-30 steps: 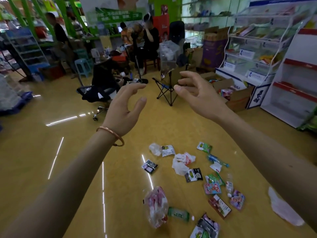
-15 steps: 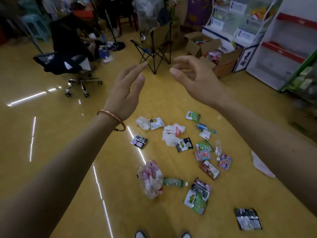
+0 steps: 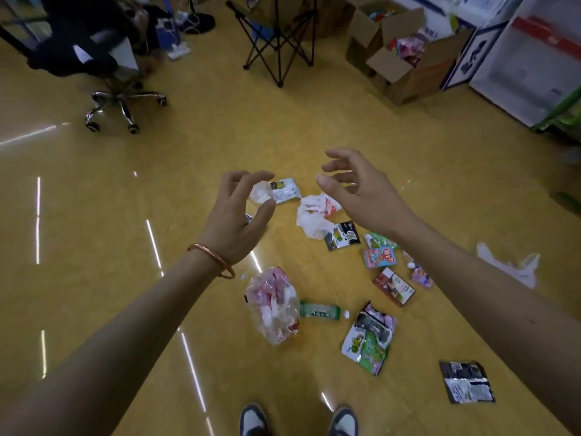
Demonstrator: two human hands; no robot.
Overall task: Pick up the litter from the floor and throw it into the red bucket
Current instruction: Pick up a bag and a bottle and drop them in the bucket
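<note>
Crinkled foil and plastic litter (image 3: 317,217) lies scattered on the glossy yellow floor (image 3: 125,215) just ahead of the 2 shoes, left hand (image 3: 234,220) and right hand (image 3: 361,196) spread empty above it, and with no red bucket in view any throw risks missing.

The left hand (image 3: 234,221) is covering most of a small dark wrapper (image 3: 249,218), leaving only a corner showing at its 3 o'clock side. The right forearm (image 3: 471,278) is hiding part of a green packet (image 3: 379,241). The top edge is cutting off the folding chair (image 3: 279,39) and the office chair (image 3: 103,67) at 11 o'clock. The bottom edge is cropping both shoes (image 3: 253,420). Print on the wrappers is staying too small to read.
</note>
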